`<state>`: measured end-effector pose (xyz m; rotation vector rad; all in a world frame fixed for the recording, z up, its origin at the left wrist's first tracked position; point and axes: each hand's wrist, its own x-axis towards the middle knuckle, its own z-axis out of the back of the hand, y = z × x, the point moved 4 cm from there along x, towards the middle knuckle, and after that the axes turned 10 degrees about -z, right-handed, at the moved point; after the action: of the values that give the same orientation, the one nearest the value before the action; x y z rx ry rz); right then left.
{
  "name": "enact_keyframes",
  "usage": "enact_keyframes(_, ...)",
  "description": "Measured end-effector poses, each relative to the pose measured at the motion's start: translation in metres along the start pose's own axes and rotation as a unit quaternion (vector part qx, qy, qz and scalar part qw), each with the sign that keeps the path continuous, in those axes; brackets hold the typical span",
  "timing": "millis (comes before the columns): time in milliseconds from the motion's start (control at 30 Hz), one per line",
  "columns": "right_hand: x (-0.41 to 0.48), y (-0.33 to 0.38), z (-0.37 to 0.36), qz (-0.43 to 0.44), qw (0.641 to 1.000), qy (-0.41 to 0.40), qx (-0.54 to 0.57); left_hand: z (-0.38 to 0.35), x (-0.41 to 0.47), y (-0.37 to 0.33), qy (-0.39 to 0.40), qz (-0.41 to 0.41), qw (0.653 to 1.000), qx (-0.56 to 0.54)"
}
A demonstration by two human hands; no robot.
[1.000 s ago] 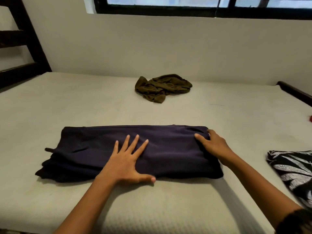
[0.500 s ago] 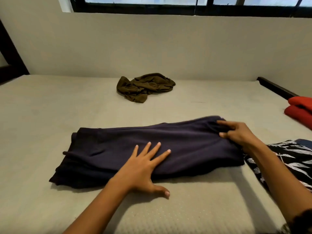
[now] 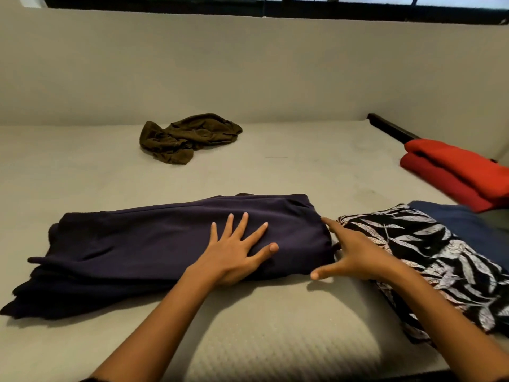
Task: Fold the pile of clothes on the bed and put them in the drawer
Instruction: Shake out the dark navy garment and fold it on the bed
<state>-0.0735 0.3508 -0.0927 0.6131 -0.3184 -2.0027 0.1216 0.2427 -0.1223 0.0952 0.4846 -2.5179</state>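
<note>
Single head-worn wide-angle view. Looks forward and down from near edge of bed (image 3: 261, 340), across it toward far wall (image 3: 248, 73). Window frame (image 3: 275, 11) clipped at top. Close range: forearms (image 3: 154, 326) enter from bottom edge, bed surface fills lower half.

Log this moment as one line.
phase: folding | dark purple garment: partly folded on bed | left hand: pressing flat on it | right hand: fingers spread at its right end | olive garment: crumpled, unfolded

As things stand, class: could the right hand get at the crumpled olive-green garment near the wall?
Probably, with a lean forward. The right hand is open and empty; only a corner of the folded dark purple garment and bare mattress lie between it and the distant olive-green garment.
</note>
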Motion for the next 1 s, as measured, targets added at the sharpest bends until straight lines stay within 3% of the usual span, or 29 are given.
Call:
enact_keyframes(167,-0.004,-0.006,-0.008,0.028,0.993,-0.100,0.050,0.006,0.042,-0.037,-0.013,-0.020,0.999,-0.026)
enact_keyframes(300,-0.013,0.001,-0.019,0.047,0.992,-0.114,0.002,0.015,0.083,-0.055,0.010,0.000,1.000,0.000)
enact_keyframes(433,-0.024,0.003,-0.012,-0.010,0.996,-0.022,-0.086,0.003,0.105,-0.061,0.060,0.054,0.997,-0.006)
enact_keyframes(533,-0.028,0.003,-0.009,-0.015,0.992,0.038,-0.122,-0.016,0.107,-0.061,0.064,0.066,0.994,0.051)
enact_keyframes(667,-0.026,-0.001,-0.008,0.001,0.969,0.119,-0.216,-0.023,0.106,-0.058,0.015,0.057,0.995,0.082)
enact_keyframes(733,-0.027,-0.005,-0.004,0.006,0.978,0.150,-0.146,-0.028,0.102,-0.058,-0.042,0.044,0.993,0.105)
enact_keyframes(800,-0.023,-0.005,0.003,0.001,0.995,0.089,-0.035,-0.031,0.096,-0.058,-0.103,0.031,0.987,0.118)
enact_keyframes(900,-0.003,0.000,0.003,0.048,0.995,-0.083,-0.007,-0.028,0.087,-0.062,-0.180,0.048,0.975,0.124)
enact_keyframes(1000,0.010,0.015,-0.020,0.091,0.995,-0.040,0.010,-0.028,0.067,-0.060,-0.192,0.116,0.966,0.128)
